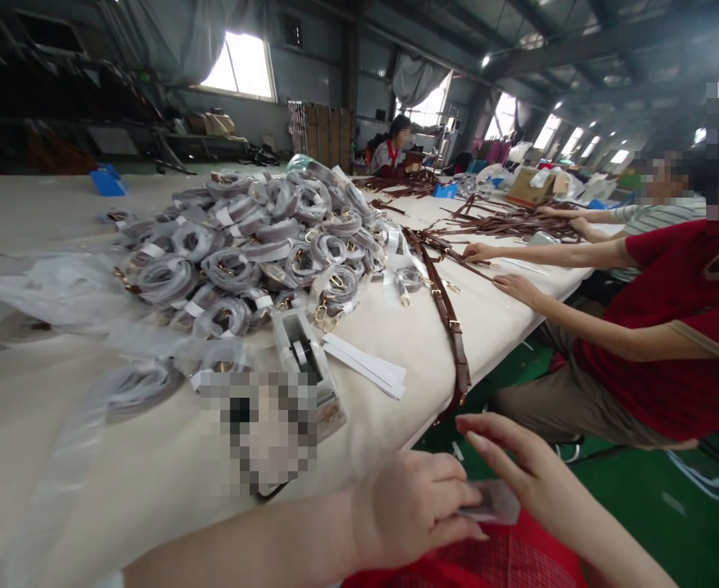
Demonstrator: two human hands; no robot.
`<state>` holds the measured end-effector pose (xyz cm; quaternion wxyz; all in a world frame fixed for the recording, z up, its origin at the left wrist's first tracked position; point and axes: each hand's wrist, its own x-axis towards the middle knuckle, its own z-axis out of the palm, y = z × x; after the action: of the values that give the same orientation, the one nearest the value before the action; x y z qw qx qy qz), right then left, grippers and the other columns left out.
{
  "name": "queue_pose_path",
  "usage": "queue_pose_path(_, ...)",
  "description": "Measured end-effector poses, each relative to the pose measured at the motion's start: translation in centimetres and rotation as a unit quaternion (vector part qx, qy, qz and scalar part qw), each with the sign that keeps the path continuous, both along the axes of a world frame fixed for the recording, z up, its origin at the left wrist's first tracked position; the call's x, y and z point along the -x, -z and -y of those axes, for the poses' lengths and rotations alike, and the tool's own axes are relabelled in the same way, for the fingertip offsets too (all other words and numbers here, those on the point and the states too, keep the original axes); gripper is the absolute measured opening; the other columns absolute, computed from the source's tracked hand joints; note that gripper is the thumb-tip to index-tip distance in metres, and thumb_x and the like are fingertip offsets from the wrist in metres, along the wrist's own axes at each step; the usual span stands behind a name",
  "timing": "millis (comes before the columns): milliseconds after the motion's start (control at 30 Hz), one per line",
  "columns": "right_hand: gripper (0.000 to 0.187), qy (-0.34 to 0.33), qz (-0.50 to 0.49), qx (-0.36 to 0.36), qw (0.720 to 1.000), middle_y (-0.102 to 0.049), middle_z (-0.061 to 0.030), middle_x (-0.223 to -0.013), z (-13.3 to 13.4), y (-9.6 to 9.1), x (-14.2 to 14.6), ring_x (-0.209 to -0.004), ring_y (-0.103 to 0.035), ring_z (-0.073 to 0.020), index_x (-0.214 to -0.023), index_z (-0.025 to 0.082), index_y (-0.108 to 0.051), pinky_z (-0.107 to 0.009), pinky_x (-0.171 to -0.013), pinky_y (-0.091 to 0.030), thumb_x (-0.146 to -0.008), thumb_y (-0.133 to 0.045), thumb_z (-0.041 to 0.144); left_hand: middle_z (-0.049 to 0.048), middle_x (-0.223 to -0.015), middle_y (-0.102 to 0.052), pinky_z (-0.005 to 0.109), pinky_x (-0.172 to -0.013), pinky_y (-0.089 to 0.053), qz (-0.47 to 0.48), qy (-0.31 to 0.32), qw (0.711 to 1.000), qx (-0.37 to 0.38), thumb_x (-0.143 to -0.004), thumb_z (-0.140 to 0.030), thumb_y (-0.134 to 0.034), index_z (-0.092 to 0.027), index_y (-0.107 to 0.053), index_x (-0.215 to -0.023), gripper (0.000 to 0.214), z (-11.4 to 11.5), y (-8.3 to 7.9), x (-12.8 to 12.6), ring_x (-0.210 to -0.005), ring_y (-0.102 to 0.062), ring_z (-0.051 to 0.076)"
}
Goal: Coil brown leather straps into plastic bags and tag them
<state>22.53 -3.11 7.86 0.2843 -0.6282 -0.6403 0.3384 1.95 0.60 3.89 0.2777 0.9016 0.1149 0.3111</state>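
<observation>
At the bottom of the head view, my left hand [411, 502] has its fingers curled round a clear plastic-wrapped strap [499, 500], mostly hidden by that hand, with something dark showing inside. Close beside it, my right hand [530, 461] is open, its fingers stretched and bent a little over the plastic; I cannot tell whether it touches. Both hands are above a red garment on my lap. On the table, ahead of my left hand, stands a grey tape dispenser [301, 347]. Beyond it rises a big pile of coiled straps in clear plastic [261, 237].
White paper strips [365, 366] lie right of the dispenser. Brown leather straps [448, 318] hang over the table's edge. Loose plastic film [59, 286] spreads at left. A co-worker in red [659, 327] handles straps at right; other people sit farther along the table.
</observation>
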Motion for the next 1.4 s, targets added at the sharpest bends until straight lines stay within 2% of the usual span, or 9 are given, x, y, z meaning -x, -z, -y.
queue_pose_path(133, 0.032, -0.105, -0.112, 0.136, 0.979, -0.075, -0.006, -0.087, -0.6, 1.2, 1.0, -0.081, -0.067, -0.0227, -0.09, 0.018, -0.074, -0.031, -0.073, -0.054, -0.091, -0.058, 0.046, 0.0067, -0.1, -0.068, 0.021, -0.087, -0.052, 0.037, -0.007, 0.999, -0.035, -0.095, -0.039, -0.054, -0.011, -0.068, -0.1, 0.031, 0.4, -0.2, 0.0, -0.089, -0.065, 0.014)
queue_pose_path(333, 0.024, -0.014, -0.309, 0.105, 0.945, -0.069, -0.0008, -0.071, -0.5, 2.8, 1.6, -0.062, -0.06, -0.0131, -0.079, 0.017, -0.07, -0.023, -0.059, -0.048, -0.078, -0.077, 0.039, 0.0072, -0.103, -0.064, 0.021, -0.086, -0.053, 0.026, -0.046, 0.998, -0.036, -0.096, -0.04, -0.051, -0.016, -0.069, -0.1, 0.03, 0.1, -0.4, 0.3, -0.09, -0.064, 0.013)
queue_pose_path(533, 0.024, 0.065, -0.288, -0.007, 0.955, -0.063, 0.0007, -0.068, -0.2, 2.9, 3.4, -0.061, -0.054, -0.0129, -0.077, 0.018, -0.065, -0.022, -0.056, -0.045, -0.084, -0.07, 0.04, 0.0092, -0.109, -0.054, 0.026, -0.085, -0.052, 0.057, -0.104, 0.991, 0.058, -0.091, -0.032, -0.059, -0.022, -0.072, -0.097, 0.018, 0.1, -1.2, 0.6, -0.097, -0.059, 0.017)
queue_pose_path(767, 0.026, 0.105, -0.202, -0.079, 0.971, -0.064, -0.001, -0.07, -0.2, 4.3, 3.8, -0.064, -0.057, -0.016, -0.08, 0.019, -0.063, -0.025, -0.058, -0.048, -0.088, -0.063, 0.044, 0.0075, -0.089, -0.055, 0.028, -0.088, -0.046, 0.038, -0.138, 0.968, 0.208, -0.091, -0.032, -0.055, -0.017, -0.07, -0.082, 0.023, -0.8, -0.3, 0.1, -0.102, -0.055, 0.02)
queue_pose_path(933, 0.025, 0.158, -0.138, -0.098, 0.973, -0.068, -0.001, -0.065, -0.1, 3.5, 2.4, -0.06, -0.063, -0.0169, -0.086, 0.021, -0.061, -0.025, -0.059, -0.05, -0.092, -0.058, 0.046, 0.0016, -0.069, -0.057, 0.026, -0.065, -0.041, -0.024, -0.123, 0.911, 0.393, -0.089, -0.04, -0.055, -0.014, -0.068, -0.074, 0.033, -2.0, 1.4, -0.7, -0.069, -0.052, 0.014)
queue_pose_path(1067, 0.024, 0.221, -0.038, -0.146, 0.964, -0.07, -0.0021, -0.068, -0.5, 3.3, 0.0, -0.064, -0.066, -0.0188, -0.092, 0.022, -0.062, -0.028, -0.061, -0.051, -0.091, -0.057, 0.046, -0.001, -0.064, -0.057, 0.024, -0.055, -0.036, 0.059, -0.064, 0.782, 0.617, -0.078, -0.06, -0.063, -0.012, -0.066, -0.084, 0.048, -2.8, 1.8, -0.9, -0.058, -0.048, 0.011)
queue_pose_path(1133, 0.025, 0.21, 0.038, -0.14, 0.967, -0.072, -0.0041, -0.075, -0.9, 3.4, -1.3, -0.068, -0.067, -0.0212, -0.095, 0.023, -0.065, -0.031, -0.064, -0.052, -0.089, -0.058, 0.047, -0.0023, -0.062, -0.056, 0.023, -0.055, -0.036, 0.078, -0.052, 0.733, 0.674, -0.067, -0.064, -0.071, -0.012, -0.065, -0.082, 0.054, -3.1, 1.8, -0.9, -0.055, -0.047, 0.01)
queue_pose_path(1233, 0.033, 0.132, 0.086, -0.106, 0.982, -0.074, -0.009, -0.098, -1.3, 3.1, -1.9, -0.088, -0.069, -0.0263, -0.101, 0.022, -0.069, -0.037, -0.078, -0.054, -0.086, -0.059, 0.049, -0.0009, -0.066, -0.06, 0.024, -0.058, -0.037, 0.081, -0.048, 0.724, 0.684, -0.06, -0.065, -0.076, -0.012, -0.065, -0.08, 0.058, -3.1, 2.0, -0.9, -0.058, -0.05, 0.01)
queue_pose_path(1400, 0.03, -0.024, -0.064, 0.018, 0.997, -0.075, -0.0072, -0.098, -0.7, 3.7, 1.3, -0.089, -0.071, -0.0244, -0.105, 0.021, -0.07, -0.032, -0.078, -0.058, -0.09, -0.059, 0.044, 0.001, -0.07, -0.061, 0.025, -0.06, -0.038, 0.059, -0.074, 0.747, 0.658, -0.063, -0.067, -0.073, -0.01, -0.068, -0.088, 0.062, -2.6, 2.7, -1.1, -0.063, -0.052, 0.013)
